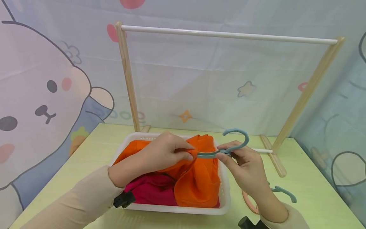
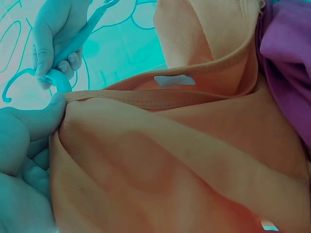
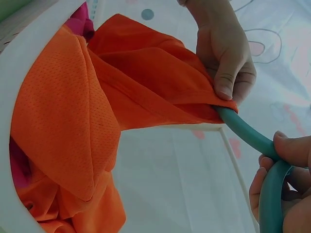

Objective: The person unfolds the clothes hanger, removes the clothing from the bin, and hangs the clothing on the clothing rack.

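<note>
My left hand (image 1: 160, 154) pinches the edge of an orange shirt (image 1: 200, 184) between thumb and fingers. One arm of a blue-green clothes hanger (image 1: 207, 155) runs into the cloth at that edge, its far end hidden. My right hand (image 1: 247, 168) grips the hanger at its middle, below the upward-curving hook. In the left wrist view the shirt's stitched neckline shows a small white label (image 2: 175, 80). Most of the shirt lies bunched in a white basket (image 1: 177, 208), over a magenta cloth (image 1: 154, 190).
Behind the basket stands a rack with a white rod (image 1: 228, 34) and wooden posts (image 1: 308, 93). Another blue-green hanger (image 1: 286, 191) and a peach-coloured curved piece (image 1: 249, 203) lie on the table by my right wrist. A printed curtain (image 1: 183, 79) hangs behind.
</note>
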`<state>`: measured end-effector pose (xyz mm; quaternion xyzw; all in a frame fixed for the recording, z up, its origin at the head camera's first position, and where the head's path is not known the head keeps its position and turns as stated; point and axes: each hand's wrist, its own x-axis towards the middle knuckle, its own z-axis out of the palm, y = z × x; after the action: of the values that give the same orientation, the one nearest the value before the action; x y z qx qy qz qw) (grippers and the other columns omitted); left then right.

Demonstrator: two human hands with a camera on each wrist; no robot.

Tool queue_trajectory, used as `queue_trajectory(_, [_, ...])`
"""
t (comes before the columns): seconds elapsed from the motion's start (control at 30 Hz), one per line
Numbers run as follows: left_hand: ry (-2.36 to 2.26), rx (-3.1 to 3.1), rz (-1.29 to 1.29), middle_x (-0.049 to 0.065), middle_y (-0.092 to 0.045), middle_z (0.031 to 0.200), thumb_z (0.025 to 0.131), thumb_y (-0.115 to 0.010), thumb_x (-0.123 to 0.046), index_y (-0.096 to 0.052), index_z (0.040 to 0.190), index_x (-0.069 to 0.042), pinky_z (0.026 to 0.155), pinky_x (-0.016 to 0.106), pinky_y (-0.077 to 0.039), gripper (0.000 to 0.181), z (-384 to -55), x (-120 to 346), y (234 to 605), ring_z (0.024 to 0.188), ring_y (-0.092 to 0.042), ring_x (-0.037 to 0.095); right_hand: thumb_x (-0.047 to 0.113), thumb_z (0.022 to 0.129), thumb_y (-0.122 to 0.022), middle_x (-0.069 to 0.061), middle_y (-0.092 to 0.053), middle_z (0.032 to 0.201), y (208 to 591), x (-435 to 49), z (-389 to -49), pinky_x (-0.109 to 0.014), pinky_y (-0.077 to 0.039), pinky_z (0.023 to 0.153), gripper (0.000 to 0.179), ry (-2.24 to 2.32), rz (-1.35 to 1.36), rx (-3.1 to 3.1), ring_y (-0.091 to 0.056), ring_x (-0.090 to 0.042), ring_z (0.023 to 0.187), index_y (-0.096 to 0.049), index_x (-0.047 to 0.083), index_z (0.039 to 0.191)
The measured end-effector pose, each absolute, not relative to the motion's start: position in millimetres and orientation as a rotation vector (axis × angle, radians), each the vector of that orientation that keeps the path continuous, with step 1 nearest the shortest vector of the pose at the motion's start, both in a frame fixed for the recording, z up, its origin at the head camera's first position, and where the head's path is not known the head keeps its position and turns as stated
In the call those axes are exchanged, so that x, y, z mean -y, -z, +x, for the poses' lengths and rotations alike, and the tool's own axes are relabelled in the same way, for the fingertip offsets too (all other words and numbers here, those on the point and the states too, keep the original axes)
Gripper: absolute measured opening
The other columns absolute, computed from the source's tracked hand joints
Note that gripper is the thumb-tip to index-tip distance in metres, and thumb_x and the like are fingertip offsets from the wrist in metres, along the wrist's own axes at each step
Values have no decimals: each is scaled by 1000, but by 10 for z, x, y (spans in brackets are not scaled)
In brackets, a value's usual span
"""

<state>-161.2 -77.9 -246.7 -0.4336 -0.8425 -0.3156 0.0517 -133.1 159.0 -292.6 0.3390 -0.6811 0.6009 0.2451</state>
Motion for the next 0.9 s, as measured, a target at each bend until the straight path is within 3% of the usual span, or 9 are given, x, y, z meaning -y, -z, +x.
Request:
queue_trajectory(0.3, [885,2500,-1351,-6,-65,75,89,-70,-14,-75,88,-10,53,16,-42,7,-1602,725,2484,57,-44,-1,-11,83,-67,1,-69,96,2935,-1546,-1348,-17,-54,76,19,-1628,969,1844,-63,-9,85,-70,-2,100])
queue_trajectory(0.9, [879,2386,-1378,-2,-70,81,88,-71,-15,-75,95,-6,60,15,-46,12,-1623,598,2513,64,-53,2,-5,86,-68,0,-68,95,2943,-1424,-1402,-18,-55,76,15,-1645,1017,1823,-64,-11,85,-69,-5,101])
